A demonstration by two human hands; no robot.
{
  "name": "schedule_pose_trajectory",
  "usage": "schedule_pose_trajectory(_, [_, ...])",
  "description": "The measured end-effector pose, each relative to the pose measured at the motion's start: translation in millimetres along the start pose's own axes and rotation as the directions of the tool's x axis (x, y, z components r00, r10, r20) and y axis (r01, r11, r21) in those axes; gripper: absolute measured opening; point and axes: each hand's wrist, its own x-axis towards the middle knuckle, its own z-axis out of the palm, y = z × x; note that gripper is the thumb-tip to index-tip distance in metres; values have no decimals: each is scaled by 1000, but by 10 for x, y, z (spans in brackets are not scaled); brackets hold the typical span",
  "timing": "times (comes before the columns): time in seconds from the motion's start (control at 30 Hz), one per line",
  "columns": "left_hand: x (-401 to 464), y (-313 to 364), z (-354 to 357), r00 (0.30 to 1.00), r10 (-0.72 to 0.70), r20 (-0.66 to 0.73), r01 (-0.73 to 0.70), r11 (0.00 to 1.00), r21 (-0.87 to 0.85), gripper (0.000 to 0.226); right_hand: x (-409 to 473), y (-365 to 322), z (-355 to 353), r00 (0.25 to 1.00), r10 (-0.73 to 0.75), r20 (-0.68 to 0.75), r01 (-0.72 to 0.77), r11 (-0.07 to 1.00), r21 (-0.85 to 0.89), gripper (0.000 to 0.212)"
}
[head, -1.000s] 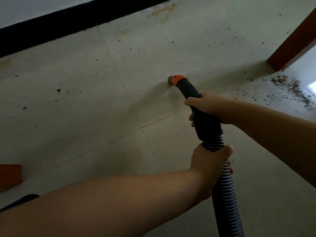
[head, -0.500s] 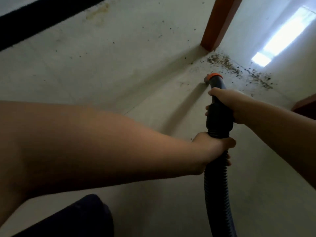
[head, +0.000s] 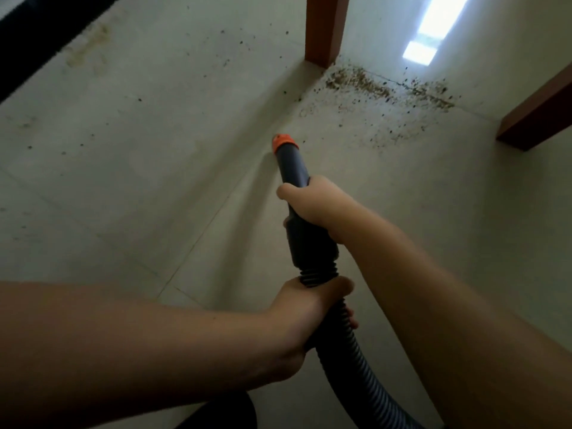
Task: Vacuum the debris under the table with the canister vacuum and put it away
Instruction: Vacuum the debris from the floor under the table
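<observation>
I hold the black vacuum hose with both hands. My right hand grips the rigid black handle tube, and my left hand grips the ribbed part just below it. The orange-tipped nozzle points down at the pale tiled floor. A band of brown crumbs and dark specks, the debris, lies beyond and to the right of the nozzle, between two brown wooden table legs. The canister itself is out of view.
One table leg stands at the top centre, another table leg at the right edge. A black baseboard runs along the top left. A bright patch of light falls on the floor at the top right. A dark shape sits at the bottom.
My view has swung to the right, bringing the debris band and both table legs into sight. The nozzle now sits short of the debris, farther from it than half a second ago.
</observation>
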Motion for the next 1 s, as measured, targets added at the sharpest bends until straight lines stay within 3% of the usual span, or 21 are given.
schedule_pose_trajectory(0.27, [4,-61,261,987,-73,145,61,994,90,10,-180,419,-378,980,91,-178,-46,970,240,31])
schedule_pose_trajectory(0.47, [-74,-106,117,992,-99,81,98,995,15,10,-199,273,-165,999,33,-35,-27,986,166,36])
schedule_pose_trajectory(0.63, [-171,-188,17,986,-119,119,114,992,44,12,-277,327,-23,1000,27,14,-29,988,152,33])
schedule_pose_trajectory(0.83, [-79,-127,277,971,-78,225,29,977,212,11,-382,609,-479,965,173,-199,-88,922,376,50])
schedule_pose_trajectory(1.0, [-32,-87,536,940,-133,316,45,962,271,12,-477,799,-782,911,260,-321,-96,889,447,52])
